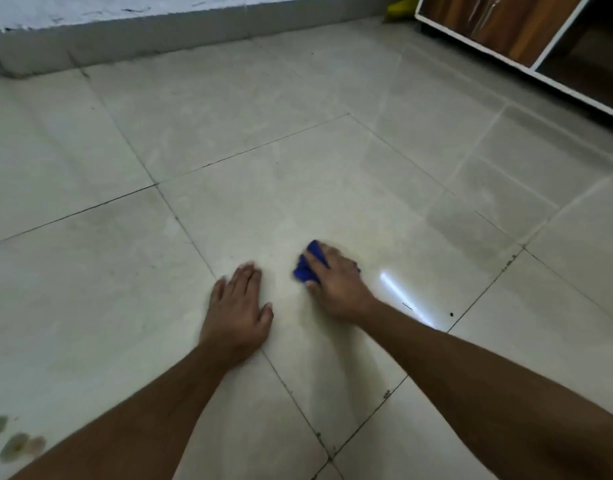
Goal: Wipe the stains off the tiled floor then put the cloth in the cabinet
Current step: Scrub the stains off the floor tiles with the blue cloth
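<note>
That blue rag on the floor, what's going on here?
A person is wiping the tiled floor. The right hand presses a blue cloth flat on a tile, while the left hand rests open on the floor beside it. Greenish smudges show near the lower left corner. The wooden cabinet stands at the far right, doors shut, with an open compartment next to them.

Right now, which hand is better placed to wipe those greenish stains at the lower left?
Probably the right hand: it already presses the blue cloth on the floor. The left hand lies nearer the stains, but it is flat and empty.
</note>
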